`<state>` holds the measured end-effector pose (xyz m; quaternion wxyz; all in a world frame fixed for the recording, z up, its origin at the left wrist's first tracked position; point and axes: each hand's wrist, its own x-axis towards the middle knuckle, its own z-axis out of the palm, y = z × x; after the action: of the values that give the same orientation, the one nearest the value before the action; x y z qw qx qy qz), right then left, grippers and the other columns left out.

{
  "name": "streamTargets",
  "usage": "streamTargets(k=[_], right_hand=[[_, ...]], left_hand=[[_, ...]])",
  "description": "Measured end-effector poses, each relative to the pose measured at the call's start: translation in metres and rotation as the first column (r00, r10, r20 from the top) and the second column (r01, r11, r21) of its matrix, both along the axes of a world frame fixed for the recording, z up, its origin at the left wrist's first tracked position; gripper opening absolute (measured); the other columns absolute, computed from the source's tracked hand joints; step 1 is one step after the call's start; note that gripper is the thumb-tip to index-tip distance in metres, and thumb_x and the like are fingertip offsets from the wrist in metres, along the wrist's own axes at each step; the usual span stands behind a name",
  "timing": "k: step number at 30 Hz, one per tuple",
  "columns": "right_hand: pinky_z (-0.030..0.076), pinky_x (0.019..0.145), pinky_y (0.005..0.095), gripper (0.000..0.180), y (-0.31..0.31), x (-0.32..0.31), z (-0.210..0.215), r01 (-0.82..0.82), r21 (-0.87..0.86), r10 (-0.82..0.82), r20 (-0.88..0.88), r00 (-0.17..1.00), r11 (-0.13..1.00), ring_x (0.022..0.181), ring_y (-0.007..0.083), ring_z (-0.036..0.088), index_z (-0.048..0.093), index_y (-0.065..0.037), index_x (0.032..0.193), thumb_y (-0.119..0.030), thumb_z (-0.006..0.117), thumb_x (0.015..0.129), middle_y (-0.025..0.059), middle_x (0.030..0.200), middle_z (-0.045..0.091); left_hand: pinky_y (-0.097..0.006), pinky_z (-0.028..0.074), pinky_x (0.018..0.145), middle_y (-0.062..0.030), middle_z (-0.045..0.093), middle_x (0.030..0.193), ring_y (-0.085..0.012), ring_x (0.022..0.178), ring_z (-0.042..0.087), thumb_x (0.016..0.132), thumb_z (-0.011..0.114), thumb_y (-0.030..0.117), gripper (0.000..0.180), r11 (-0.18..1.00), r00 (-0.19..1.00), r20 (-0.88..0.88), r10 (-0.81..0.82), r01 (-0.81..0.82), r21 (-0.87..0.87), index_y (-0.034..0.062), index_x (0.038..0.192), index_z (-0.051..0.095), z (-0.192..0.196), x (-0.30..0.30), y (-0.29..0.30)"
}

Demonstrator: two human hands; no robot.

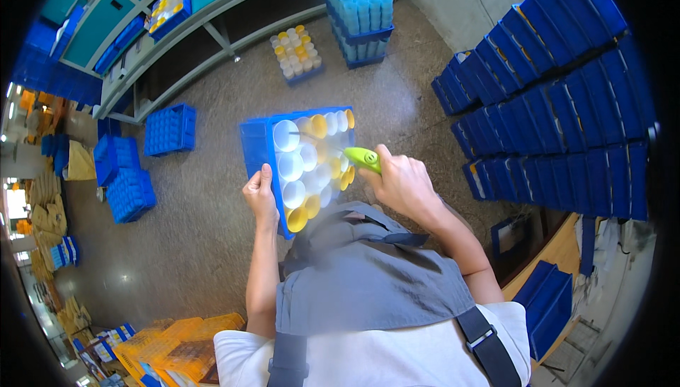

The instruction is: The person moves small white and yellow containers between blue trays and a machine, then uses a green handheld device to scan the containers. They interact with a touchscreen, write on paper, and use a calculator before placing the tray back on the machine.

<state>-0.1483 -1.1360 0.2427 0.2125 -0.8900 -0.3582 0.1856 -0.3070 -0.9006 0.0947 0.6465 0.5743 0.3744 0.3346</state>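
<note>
My left hand point(261, 192) grips the left side of a blue crate point(258, 142), its thumb up along the edge. The crate is held tilted in front of my body and holds several white cups point(290, 166) and yellow cups point(297, 219) in rows, their round mouths facing me. My right hand point(402, 180) is closed round a bright green tool point(363, 159) whose head points left over the cups. A thin dark line reaches from the head towards the upper left cups; its exact kind cannot be made out. Blur covers part of the crate's lower right.
Tall stacks of blue crates point(552, 118) rise on the right. On the floor ahead stand a crate of white and yellow cups point(297, 54) and stacked light-blue cups point(361, 8). Blue crates point(170, 130) lie to the left. A workbench point(212, 15) runs along the back.
</note>
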Motion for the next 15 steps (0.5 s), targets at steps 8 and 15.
streamTargets(k=[8, 15], right_hand=[[0.055, 0.069, 0.0543, 0.037, 0.042, 0.029, -0.023, 0.086, -0.119, -0.083, 0.035, 0.996, 0.989, 0.075, 0.0459, 0.069, 0.056, 0.000, 0.101, -0.036, 0.065, 0.097, 0.0255, 0.078, 0.070], [0.056, 0.080, 0.0538, 0.037, 0.038, 0.042, -0.044, 0.234, -0.204, -0.243, -0.021, 0.970, 0.950, 0.086, 0.0464, 0.071, 0.061, 0.002, 0.103, -0.034, 0.065, 0.095, 0.0291, 0.088, 0.072]], left_hand=[[-0.026, 0.021, 0.054, 0.0100, 0.041, 0.063, -0.0031, 0.061, 0.030, 0.102, 0.069, 0.026, 0.049, 0.995, 0.995, 0.027, -0.101, 0.101, -0.012, 0.0109, 0.061, 0.046, -0.002, 0.016, 0.054], [-0.021, 0.035, 0.053, 0.0062, 0.060, 0.069, -0.0016, 0.059, 0.046, 0.103, 0.066, 0.027, 0.038, 0.970, 0.969, 0.076, -0.235, 0.239, -0.040, 0.0080, 0.071, 0.064, -0.007, 0.014, 0.089]])
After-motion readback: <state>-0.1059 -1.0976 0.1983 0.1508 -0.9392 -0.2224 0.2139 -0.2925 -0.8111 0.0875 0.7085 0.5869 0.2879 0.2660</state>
